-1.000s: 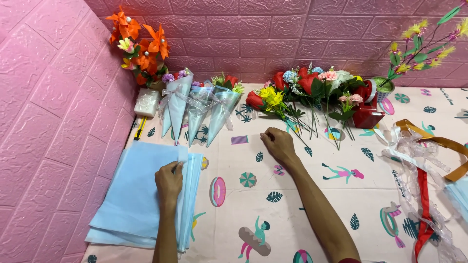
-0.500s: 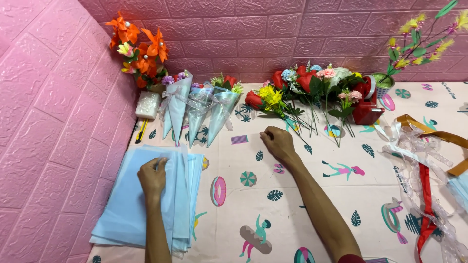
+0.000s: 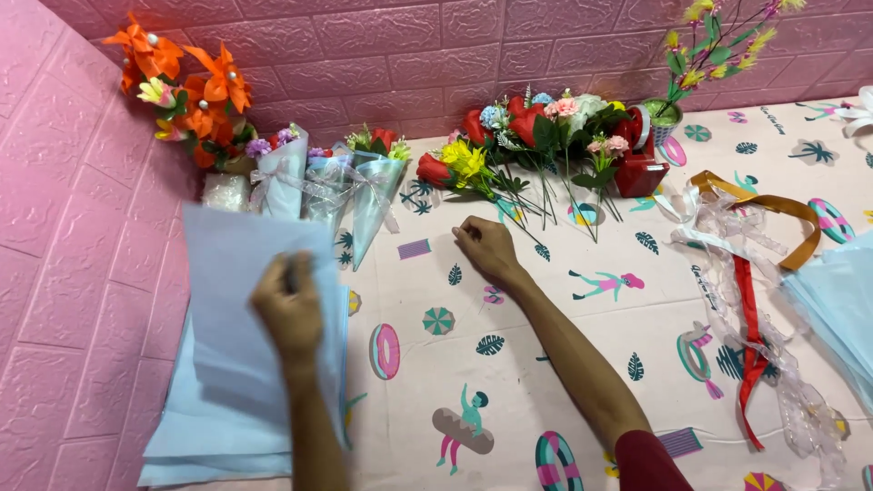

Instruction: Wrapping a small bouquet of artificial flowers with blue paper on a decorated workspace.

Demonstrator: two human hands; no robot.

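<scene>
My left hand [image 3: 289, 309] grips a light blue sheet of paper [image 3: 241, 300] and holds it lifted and tilted above a stack of the same blue sheets [image 3: 195, 427] at the table's left edge. My right hand [image 3: 484, 247] rests on the patterned tablecloth [image 3: 546, 364], fingers curled, just below a pile of loose artificial flowers [image 3: 536, 136] with green stems. Whether it pinches a stem I cannot tell.
Three small wrapped bouquets [image 3: 327, 186] lie behind the sheets, next to orange flowers [image 3: 182, 82] in the corner. A red pot [image 3: 641, 164] stands at the back. Ribbons [image 3: 750, 300] and more blue paper [image 3: 841, 305] lie at the right. Pink brick walls close the left and back.
My left hand has picked a blue sheet off the stack and raised it. The right hand has stayed where it was.
</scene>
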